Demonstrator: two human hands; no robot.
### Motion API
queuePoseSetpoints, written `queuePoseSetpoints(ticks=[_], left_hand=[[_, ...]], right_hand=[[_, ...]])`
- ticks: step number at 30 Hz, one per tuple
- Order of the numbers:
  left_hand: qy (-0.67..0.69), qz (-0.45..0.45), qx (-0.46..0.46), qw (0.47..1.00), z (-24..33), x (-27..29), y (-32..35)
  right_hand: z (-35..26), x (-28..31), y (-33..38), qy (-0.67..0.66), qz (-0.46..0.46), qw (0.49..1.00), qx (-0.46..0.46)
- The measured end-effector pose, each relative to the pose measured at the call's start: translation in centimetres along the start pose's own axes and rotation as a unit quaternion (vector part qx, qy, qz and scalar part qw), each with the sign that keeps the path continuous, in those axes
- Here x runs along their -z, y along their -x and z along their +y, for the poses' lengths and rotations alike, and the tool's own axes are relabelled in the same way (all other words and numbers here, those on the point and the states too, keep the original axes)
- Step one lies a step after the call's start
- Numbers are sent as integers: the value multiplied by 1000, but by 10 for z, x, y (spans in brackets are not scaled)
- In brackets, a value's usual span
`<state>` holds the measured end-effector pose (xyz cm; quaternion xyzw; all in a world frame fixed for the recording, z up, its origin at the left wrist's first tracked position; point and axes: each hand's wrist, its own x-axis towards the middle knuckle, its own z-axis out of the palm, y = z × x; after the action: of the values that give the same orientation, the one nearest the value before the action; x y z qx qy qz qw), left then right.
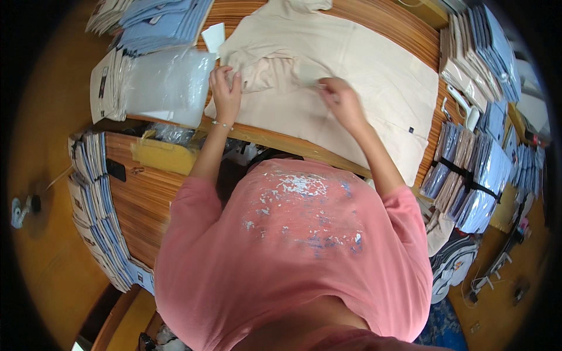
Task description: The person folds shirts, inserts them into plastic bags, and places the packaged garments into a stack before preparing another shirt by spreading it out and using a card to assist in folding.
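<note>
A beige shirt (374,76) lies spread over the wooden table, its collar part gathered into folds left of the middle. My left hand (225,93) rests at the left edge of those folds, thumb and fingers apart on the cloth. To the right, my right hand (344,105) is over the shirt, slightly blurred, with thumb and fingers pinched together. A small pale card (308,73) shows at its fingertips, above the folds. A dark little tag (411,130) sits near the shirt's right lower side.
Clear plastic bags (167,85) lie left of the shirt, with a white card (213,38) beyond. Blue folded shirts (161,23) are stacked at the far left. A white handheld tool (462,104) and packed shirts (468,169) stand right. A phone (116,169) lies on the lower left table.
</note>
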<state>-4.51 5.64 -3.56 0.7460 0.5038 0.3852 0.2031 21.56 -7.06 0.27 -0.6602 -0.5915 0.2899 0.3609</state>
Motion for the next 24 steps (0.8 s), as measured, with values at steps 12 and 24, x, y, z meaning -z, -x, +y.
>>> queuePoseSetpoints(ticks=[12,24], left_hand=[[35,-55,-25,998,-53,3,28],[83,-195,-14,977,3,22,0]], right_hand=[[0,-5,-216,175,86,981,11],[-14,79,-217,3,-117,993,-18]])
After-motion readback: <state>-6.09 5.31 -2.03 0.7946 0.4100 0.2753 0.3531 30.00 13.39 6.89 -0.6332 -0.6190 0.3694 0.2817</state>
